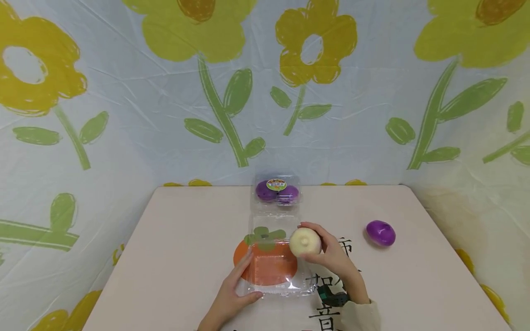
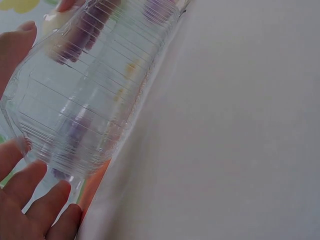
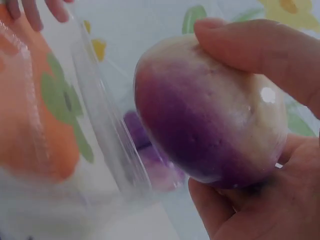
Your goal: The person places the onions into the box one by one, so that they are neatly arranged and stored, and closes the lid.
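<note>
My right hand grips a round purple-and-cream turnip by its sides, above the right side of an open clear plastic clamshell box. Its pale underside with a small nub faces the head camera. My left hand rests at the near left corner of the box, thumb and fingers spread apart; in the left wrist view its fingertips touch the ribbed clear wall. Through the box's base an orange persimmon print on the table shows. The box's lid lies folded back, away from me.
Behind the lid stands a closed clear box with purple vegetables inside and a sticker on top. Another glossy purple turnip lies on the table at the right. A flower-patterned cloth surrounds the table's back and sides.
</note>
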`<state>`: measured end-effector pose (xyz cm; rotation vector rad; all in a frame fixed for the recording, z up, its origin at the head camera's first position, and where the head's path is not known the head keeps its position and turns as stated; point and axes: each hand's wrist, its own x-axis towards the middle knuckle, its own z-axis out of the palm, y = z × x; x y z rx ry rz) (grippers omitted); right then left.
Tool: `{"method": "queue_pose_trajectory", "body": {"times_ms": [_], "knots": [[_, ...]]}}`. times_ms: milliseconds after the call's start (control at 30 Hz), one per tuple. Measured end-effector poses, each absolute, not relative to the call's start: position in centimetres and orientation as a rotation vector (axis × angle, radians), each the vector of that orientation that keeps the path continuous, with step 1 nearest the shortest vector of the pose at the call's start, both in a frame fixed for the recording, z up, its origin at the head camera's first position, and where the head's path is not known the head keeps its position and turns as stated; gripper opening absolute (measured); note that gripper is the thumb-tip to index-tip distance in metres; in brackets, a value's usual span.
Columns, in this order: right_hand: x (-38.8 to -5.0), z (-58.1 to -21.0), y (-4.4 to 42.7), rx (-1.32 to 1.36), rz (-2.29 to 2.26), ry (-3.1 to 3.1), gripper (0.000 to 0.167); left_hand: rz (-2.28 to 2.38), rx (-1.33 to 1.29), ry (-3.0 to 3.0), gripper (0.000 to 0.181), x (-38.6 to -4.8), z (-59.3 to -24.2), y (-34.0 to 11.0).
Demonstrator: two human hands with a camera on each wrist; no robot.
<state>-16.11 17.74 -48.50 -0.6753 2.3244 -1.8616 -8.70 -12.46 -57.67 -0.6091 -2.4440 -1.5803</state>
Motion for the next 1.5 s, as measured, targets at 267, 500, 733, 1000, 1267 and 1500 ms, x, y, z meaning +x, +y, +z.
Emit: {"method": "queue_pose_trajectory", "body": {"times_ms": [267,500,733,1000,1267,1500], "knots": [[-15.2,-48.3,14.4,-0.530,-1.819,2.319,0.069,-1.610,-0.637,-2.424,0.089,-8.8,-57.8,-12.6],[-14.2,-48.8,11.5,-0.466,-1.734,2.419,0.069,-1.610,-0.687,-2.379,0.088,-8.9,-57.9,-12.7],[-13.4,-49.9,8.6,-0.400,-1.570,2.603,0.073,-1.612,-0.710,-2.354,0.088,-8.9,-57.8,-12.6],[-12.5,-51.2,6.5,-0.281,-1.504,2.746,0.073,-1.620,-0.728,-2.318,0.087,-8.9,-57.8,-12.5],[-12.0,-51.7,5.7,-0.346,-1.426,2.856,0.071,-1.612,-0.707,-2.347,0.087,-8.9,-58.1,-12.5],[-12.0,-51.8,5.6,-0.316,-1.340,2.861,0.070,-1.604,-0.706,-2.357,0.087,-9.1,-58.2,-12.5]]}}
